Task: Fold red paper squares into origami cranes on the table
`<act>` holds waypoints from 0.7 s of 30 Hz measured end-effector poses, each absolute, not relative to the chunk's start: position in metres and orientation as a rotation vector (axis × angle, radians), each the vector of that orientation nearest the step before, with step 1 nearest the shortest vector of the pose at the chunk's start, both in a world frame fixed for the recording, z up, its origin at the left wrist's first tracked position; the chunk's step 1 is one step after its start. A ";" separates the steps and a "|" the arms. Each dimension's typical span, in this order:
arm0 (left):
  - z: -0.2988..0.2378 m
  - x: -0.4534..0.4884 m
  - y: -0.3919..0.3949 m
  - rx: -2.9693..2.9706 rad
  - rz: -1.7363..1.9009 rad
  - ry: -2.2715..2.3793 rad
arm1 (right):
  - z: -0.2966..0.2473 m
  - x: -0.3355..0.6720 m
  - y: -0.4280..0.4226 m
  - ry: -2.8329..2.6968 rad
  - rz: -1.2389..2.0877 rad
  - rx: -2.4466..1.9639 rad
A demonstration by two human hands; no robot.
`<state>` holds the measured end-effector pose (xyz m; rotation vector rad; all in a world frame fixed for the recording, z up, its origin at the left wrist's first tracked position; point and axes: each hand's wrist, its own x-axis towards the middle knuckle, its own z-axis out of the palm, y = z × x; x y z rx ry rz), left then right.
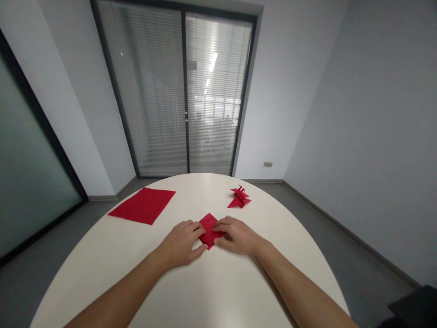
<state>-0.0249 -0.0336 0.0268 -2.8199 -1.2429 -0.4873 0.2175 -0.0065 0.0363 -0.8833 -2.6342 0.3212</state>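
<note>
A small folded piece of red paper (pixel 209 228) lies on the white round table (pixel 218 282) between my hands. My left hand (pixel 182 241) rests on its left edge, fingers curled and pressing the paper down. On its right edge sits my right hand (pixel 237 234), fingertips pinching and pressing the fold. A finished red origami crane (pixel 240 197) stands farther back to the right. Flat red paper sheets (pixel 143 205) lie at the back left of the table.
Beyond the table stand glass doors with closed blinds (pixel 180 91). Grey floor surrounds the table. A dark object (pixel 414 305) shows at the bottom right corner.
</note>
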 end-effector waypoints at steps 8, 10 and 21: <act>0.027 -0.025 -0.031 -2.814 -0.467 -1.271 | 0.039 0.215 -0.007 -2.621 0.334 -0.868; 0.026 -0.025 -0.030 -2.811 -0.469 -1.283 | 0.040 0.215 -0.007 -2.622 0.325 -0.882; 0.011 -0.025 -0.022 -2.690 -0.623 -1.581 | 0.027 0.217 -0.002 -2.522 0.347 -1.052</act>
